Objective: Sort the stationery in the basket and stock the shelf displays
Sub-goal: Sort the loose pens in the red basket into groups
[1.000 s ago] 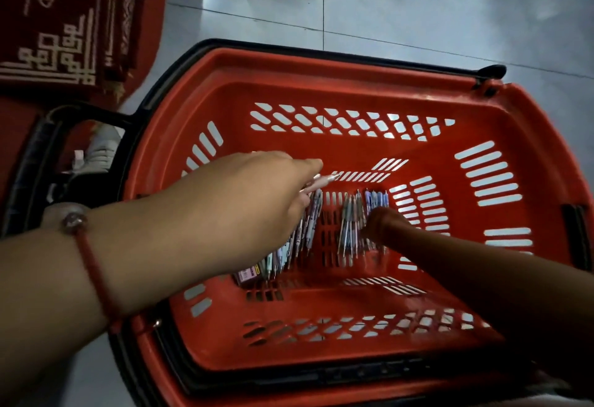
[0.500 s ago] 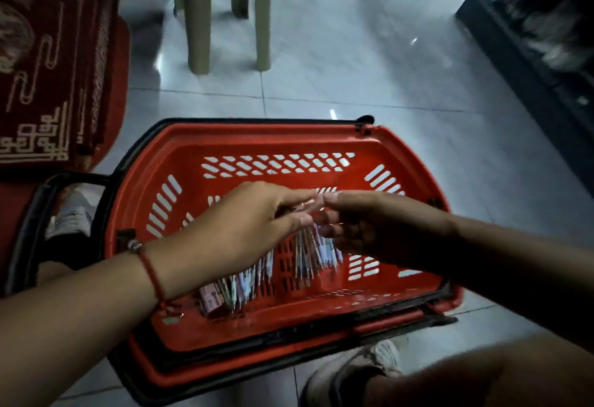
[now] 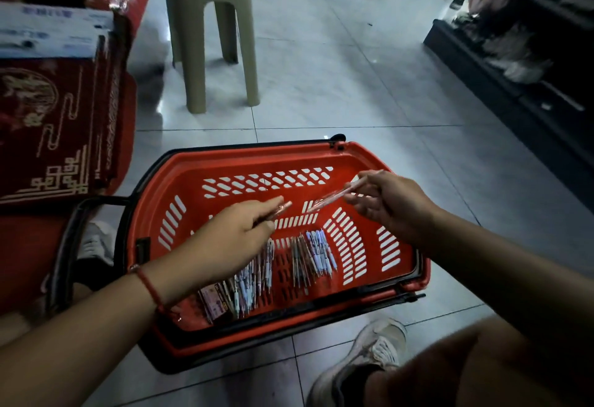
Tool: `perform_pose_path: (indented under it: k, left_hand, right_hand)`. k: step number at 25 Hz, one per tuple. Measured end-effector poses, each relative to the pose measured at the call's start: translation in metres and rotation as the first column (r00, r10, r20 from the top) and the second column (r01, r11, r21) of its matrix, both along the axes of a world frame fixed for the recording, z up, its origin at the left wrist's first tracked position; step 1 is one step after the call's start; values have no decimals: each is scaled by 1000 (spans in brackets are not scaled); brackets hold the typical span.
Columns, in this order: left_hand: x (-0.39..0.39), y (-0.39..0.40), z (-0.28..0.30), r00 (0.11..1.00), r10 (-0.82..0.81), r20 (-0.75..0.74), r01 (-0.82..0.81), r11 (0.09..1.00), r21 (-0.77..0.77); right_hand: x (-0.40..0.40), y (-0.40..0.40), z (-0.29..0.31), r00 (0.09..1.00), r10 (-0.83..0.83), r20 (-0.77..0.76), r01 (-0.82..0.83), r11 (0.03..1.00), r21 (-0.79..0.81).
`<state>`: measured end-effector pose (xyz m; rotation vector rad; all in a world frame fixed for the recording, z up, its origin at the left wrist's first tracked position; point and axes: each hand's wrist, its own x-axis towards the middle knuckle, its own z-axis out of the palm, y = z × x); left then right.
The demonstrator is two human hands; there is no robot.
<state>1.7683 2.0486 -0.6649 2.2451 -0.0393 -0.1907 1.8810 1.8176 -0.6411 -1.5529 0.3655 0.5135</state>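
Pens (image 3: 310,254) in two loose rows on basket (image 3: 397,188) floor; left hand (image 3: 233,233) and right hand (image 3: 390,202) each pinching one pink pen above. Best kept level, like grouped with like, before shelving.

A bright red plastic basket (image 3: 398,239) with slotted walls showing pale floor through them, and a black rim and black handle (image 3: 64,246). Inside lie pens (image 3: 313,255) in white, pale blue and grey, and a small pink and black packet (image 3: 213,303). Each hand holds a clear pinkish pen: left hand (image 3: 231,239), right hand (image 3: 392,204). A thin red cord bracelet (image 3: 149,287) circles the left wrist. The floor (image 3: 337,91) is pale grey glossy tile with dark grout lines. A khaki-green plastic stool (image 3: 212,21) stands beyond. Deep red rugs (image 3: 58,123) carry cream geometric patterns. A grey-beige sneaker (image 3: 360,361) is nearest.
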Motion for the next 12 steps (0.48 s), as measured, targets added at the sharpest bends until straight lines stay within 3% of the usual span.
perform_pose_path:
  k: [4,8,12]
  left_hand:
    - [0,3,0,996,-30,89,18,991,132]
    - [2,10,4,985,-48,168,12,978,207]
    - [0,17,9,991,-52,125,20,969,245]
  right_hand:
    - [-3,-1,4,1000,8,2,-8,998,-63]
    - [-2,-3,-10,986,161,-48,-167,975,-149]
    - [3,0,-42,940,331,-87,-341,882,-326]
